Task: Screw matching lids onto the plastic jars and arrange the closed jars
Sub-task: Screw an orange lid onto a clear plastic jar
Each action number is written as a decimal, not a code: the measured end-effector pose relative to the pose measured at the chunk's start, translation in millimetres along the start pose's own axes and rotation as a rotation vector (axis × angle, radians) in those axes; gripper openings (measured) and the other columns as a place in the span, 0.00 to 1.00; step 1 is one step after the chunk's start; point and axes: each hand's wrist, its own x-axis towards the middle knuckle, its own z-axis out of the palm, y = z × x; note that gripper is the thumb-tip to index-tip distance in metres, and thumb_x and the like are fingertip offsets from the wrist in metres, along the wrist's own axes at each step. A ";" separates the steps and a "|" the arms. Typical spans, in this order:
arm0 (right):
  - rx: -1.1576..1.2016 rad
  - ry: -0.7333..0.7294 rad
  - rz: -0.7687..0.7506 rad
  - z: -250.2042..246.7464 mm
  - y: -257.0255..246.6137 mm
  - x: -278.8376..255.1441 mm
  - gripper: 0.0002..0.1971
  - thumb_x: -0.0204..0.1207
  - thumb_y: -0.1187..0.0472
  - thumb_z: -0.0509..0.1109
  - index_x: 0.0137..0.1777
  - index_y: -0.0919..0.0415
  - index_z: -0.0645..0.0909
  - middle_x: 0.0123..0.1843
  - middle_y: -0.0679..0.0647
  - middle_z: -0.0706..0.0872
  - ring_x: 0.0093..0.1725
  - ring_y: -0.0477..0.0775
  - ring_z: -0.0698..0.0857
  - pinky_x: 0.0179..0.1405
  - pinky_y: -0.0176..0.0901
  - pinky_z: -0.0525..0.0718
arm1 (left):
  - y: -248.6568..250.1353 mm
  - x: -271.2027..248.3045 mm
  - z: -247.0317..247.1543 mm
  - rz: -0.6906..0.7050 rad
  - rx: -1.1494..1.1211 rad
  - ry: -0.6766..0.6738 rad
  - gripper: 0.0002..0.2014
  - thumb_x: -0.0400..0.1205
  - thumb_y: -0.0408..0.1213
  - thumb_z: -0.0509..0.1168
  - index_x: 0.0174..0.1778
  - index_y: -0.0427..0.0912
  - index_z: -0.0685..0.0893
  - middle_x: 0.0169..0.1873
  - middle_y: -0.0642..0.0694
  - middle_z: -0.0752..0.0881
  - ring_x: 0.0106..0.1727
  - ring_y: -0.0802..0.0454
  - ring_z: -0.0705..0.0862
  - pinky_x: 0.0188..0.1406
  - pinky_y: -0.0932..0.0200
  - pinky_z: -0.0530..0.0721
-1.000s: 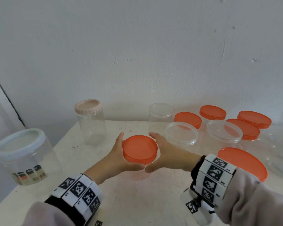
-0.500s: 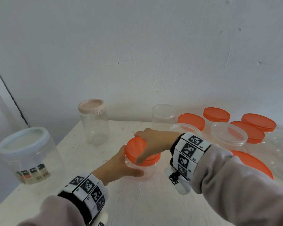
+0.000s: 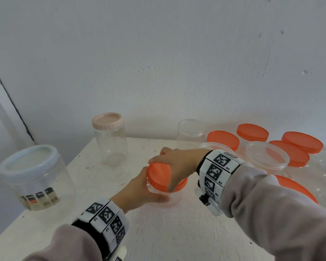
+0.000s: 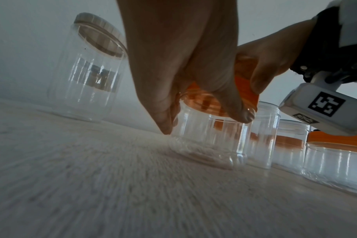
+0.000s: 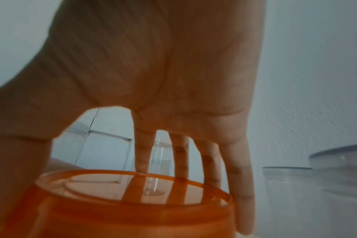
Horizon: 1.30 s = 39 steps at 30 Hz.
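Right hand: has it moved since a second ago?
Yes. The right hand went from beside the orange lid to on top, gripping it, leftward toward the pink-lidded jar.

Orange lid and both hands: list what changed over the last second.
The right hand left the jar's side, rose over the orange lid and now grips it from above. The left hand went on holding the jar on the table. The other jars stayed where they were.
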 end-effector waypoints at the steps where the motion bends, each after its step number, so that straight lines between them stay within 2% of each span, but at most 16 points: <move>1: 0.003 0.004 -0.005 0.0 0.5 -0.4 0.48 0.64 0.45 0.78 0.80 0.32 0.53 0.71 0.46 0.64 0.71 0.56 0.68 0.63 0.61 0.78 | -0.4 0.2 -0.1 0.001 0.000 -0.002 0.52 0.63 0.45 0.84 0.78 0.52 0.59 0.70 0.54 0.74 0.70 0.54 0.75 0.72 0.49 0.76; 6: -0.004 0.050 -0.011 1.6 1.9 -0.7 0.50 0.60 0.36 0.78 0.80 0.34 0.56 0.67 0.46 0.65 0.68 0.54 0.71 0.61 0.58 0.80 | -2.9 1.0 -1.9 0.014 -0.026 -0.026 0.54 0.59 0.48 0.85 0.78 0.51 0.61 0.69 0.55 0.75 0.71 0.53 0.76 0.73 0.47 0.75; 10: 0.006 0.118 0.001 10.1 0.0 1.3 0.47 0.60 0.33 0.75 0.79 0.37 0.59 0.59 0.45 0.64 0.61 0.53 0.69 0.56 0.55 0.80 | -3.1 0.9 -2.6 0.016 -0.037 -0.032 0.55 0.54 0.53 0.84 0.76 0.52 0.63 0.68 0.55 0.77 0.70 0.54 0.77 0.72 0.47 0.76; 12: 0.000 0.129 -0.013 11.6 -0.8 2.0 0.45 0.61 0.34 0.75 0.78 0.38 0.61 0.57 0.45 0.65 0.61 0.53 0.69 0.55 0.55 0.80 | -3.3 0.9 -2.8 0.016 -0.030 -0.023 0.54 0.56 0.51 0.84 0.76 0.52 0.64 0.68 0.55 0.78 0.69 0.54 0.77 0.72 0.47 0.76; 15: 0.008 0.092 -0.050 8.4 0.7 1.6 0.45 0.62 0.39 0.77 0.79 0.37 0.59 0.62 0.44 0.66 0.64 0.53 0.68 0.57 0.57 0.80 | -2.8 1.0 -2.8 0.020 -0.015 -0.010 0.52 0.58 0.47 0.85 0.76 0.52 0.64 0.67 0.54 0.79 0.68 0.54 0.78 0.71 0.47 0.76; 18: 0.005 0.046 -0.096 3.5 2.8 1.3 0.46 0.63 0.45 0.78 0.79 0.34 0.59 0.67 0.43 0.65 0.66 0.52 0.68 0.61 0.59 0.79 | -1.6 0.1 -2.5 0.040 -0.031 -0.031 0.54 0.60 0.45 0.85 0.79 0.52 0.61 0.69 0.54 0.78 0.70 0.54 0.77 0.72 0.48 0.75; 22: 0.007 -0.011 -0.149 -3.3 5.5 1.2 0.46 0.63 0.50 0.80 0.78 0.31 0.59 0.68 0.38 0.64 0.69 0.50 0.67 0.64 0.60 0.78 | -0.7 -1.0 -3.1 0.043 -0.053 -0.038 0.55 0.62 0.41 0.84 0.81 0.52 0.58 0.71 0.54 0.76 0.72 0.54 0.76 0.74 0.49 0.74; 26: 0.031 -0.034 -0.193 -5.6 7.6 0.1 0.45 0.63 0.56 0.80 0.76 0.30 0.62 0.65 0.36 0.63 0.69 0.48 0.66 0.65 0.60 0.76 | 0.0 -0.6 -3.5 0.050 -0.088 -0.052 0.51 0.63 0.37 0.84 0.75 0.60 0.59 0.70 0.55 0.76 0.72 0.56 0.75 0.74 0.50 0.74; 30: 0.027 -0.060 -0.226 -9.5 7.0 -3.6 0.45 0.62 0.60 0.79 0.77 0.31 0.63 0.66 0.35 0.62 0.67 0.47 0.64 0.63 0.57 0.76 | -0.7 0.2 -3.1 0.087 -0.129 -0.087 0.50 0.64 0.33 0.83 0.74 0.63 0.59 0.72 0.56 0.73 0.73 0.58 0.73 0.72 0.60 0.75; 33: 0.034 -0.053 -0.208 -10.3 6.2 -5.5 0.45 0.63 0.58 0.80 0.77 0.31 0.62 0.67 0.37 0.63 0.70 0.49 0.65 0.65 0.59 0.77 | -1.4 0.6 -3.0 0.116 -0.143 -0.113 0.50 0.65 0.32 0.82 0.73 0.66 0.58 0.73 0.57 0.71 0.73 0.60 0.72 0.67 0.67 0.76; 37: 0.038 -0.049 -0.173 -7.6 5.6 -6.5 0.45 0.65 0.54 0.80 0.78 0.31 0.60 0.70 0.40 0.63 0.71 0.51 0.64 0.66 0.59 0.76 | -1.4 1.4 -3.4 0.111 -0.127 -0.102 0.48 0.65 0.34 0.82 0.69 0.70 0.59 0.71 0.60 0.71 0.72 0.60 0.72 0.66 0.67 0.75; 39: 0.037 -0.044 -0.161 -7.0 4.5 -6.7 0.45 0.65 0.50 0.80 0.78 0.30 0.59 0.70 0.40 0.63 0.71 0.51 0.65 0.65 0.58 0.76 | -1.7 1.3 -3.2 0.095 -0.118 -0.100 0.49 0.65 0.36 0.83 0.71 0.70 0.57 0.70 0.61 0.71 0.71 0.61 0.73 0.63 0.69 0.76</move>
